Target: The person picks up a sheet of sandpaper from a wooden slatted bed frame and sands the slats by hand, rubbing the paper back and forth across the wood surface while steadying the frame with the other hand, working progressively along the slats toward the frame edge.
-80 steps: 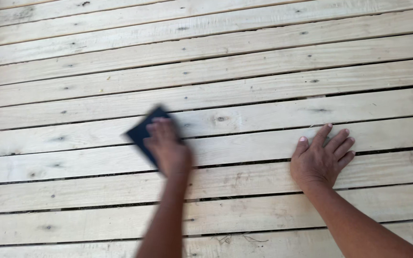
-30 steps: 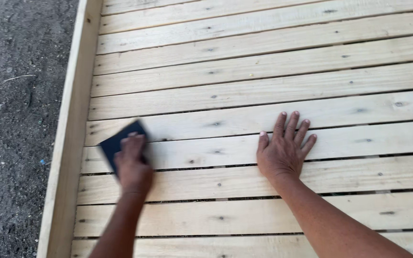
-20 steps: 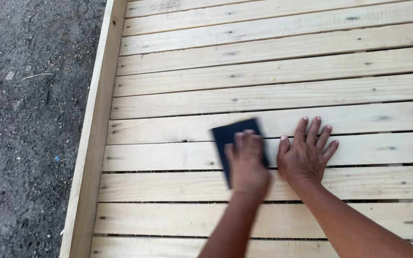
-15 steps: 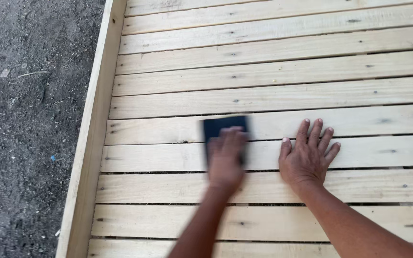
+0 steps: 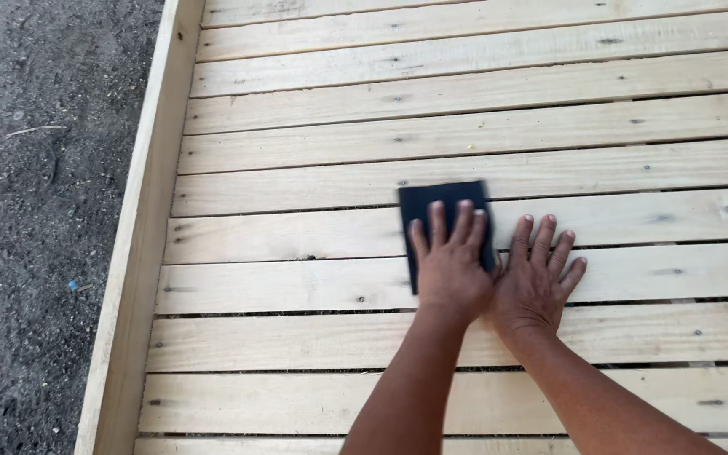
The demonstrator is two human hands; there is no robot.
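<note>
Sandpaper (image 5: 444, 202) lies under your flat left fingers (image 5: 452, 232); press evenly along the slats (image 5: 297, 236), right hand (image 5: 537, 282) spread beside.

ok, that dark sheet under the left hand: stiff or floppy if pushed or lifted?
The dark sheet looks thin and lies flat on the slats, so probably floppy and light. The left hand presses flat on it, so it likely slides rather than rolls.

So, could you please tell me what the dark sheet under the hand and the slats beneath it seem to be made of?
The dark sheet under the left hand looks like sandpaper: thin, flat, matte, dark blue-black, though no grit is discernible. The slats look like bare, unfinished softwood: pale, with visible grain, knots and nail heads.
</note>
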